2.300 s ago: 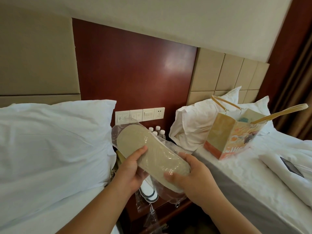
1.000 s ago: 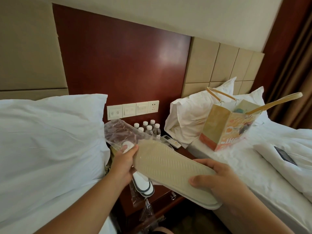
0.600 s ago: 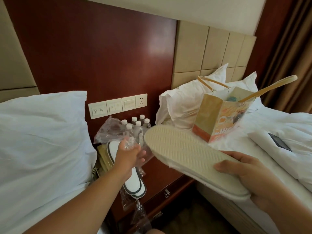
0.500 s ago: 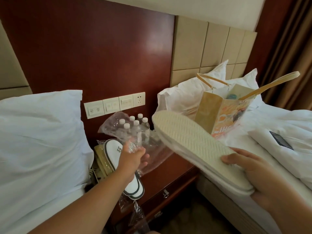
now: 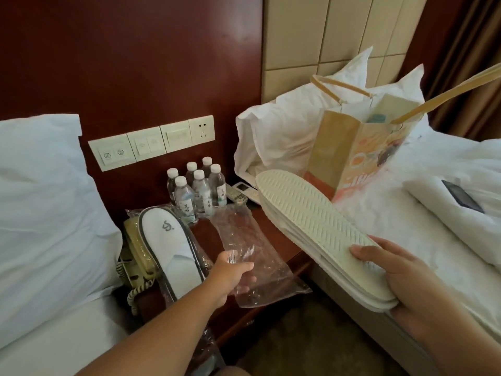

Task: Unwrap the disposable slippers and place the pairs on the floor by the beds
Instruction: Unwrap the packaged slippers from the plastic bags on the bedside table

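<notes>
Wrapper point(image 5: 252, 256) now off: left hand point(image 5: 230, 272) pinches it over table point(image 5: 282, 240), right hand point(image 5: 393, 270) grips bare pair point(image 5: 311, 221); floor placement next

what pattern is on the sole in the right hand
Cream sole with herringbone ridges; head view.

A dark red wood panel point(image 5: 135, 55) is set on the wall beside a beige padded headboard point(image 5: 339, 31) — a row of switches point(image 5: 151, 141) is mounted low on the panel. A wooden nightstand point(image 5: 287, 253) is placed between two white beds point(image 5: 40, 335); brown curtains point(image 5: 466, 63) are hung at right.
</notes>
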The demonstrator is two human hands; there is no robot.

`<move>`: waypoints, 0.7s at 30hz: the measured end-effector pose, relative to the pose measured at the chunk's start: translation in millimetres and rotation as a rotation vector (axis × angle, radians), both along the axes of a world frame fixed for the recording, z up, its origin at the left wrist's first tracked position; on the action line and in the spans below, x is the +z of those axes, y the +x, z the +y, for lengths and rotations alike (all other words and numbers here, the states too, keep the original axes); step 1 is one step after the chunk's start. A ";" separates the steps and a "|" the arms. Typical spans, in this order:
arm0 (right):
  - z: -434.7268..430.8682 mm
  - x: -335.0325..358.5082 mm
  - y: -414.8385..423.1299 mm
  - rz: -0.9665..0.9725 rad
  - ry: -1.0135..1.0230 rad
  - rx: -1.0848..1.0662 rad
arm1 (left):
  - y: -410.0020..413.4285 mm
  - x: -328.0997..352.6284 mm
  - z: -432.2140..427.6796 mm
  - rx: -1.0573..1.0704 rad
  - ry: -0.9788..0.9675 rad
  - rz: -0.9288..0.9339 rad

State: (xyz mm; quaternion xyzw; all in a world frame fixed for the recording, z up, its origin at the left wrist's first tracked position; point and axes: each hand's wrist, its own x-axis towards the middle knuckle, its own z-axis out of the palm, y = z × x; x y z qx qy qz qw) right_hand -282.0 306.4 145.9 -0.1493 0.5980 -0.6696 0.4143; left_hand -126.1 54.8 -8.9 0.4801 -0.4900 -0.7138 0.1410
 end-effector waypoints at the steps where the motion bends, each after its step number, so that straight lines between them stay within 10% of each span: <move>1: -1.3 -2.7 -1.6 -0.007 0.006 0.003 | -1.3 -7.4 -1.0 -0.002 0.029 -0.010; 14: -16.0 -30.4 -4.5 0.028 0.079 0.008 | -21.0 -32.1 -22.9 0.045 0.147 0.218; 21: -30.0 -24.9 18.1 0.012 0.063 -0.028 | -1.1 7.1 5.0 0.064 -0.237 0.208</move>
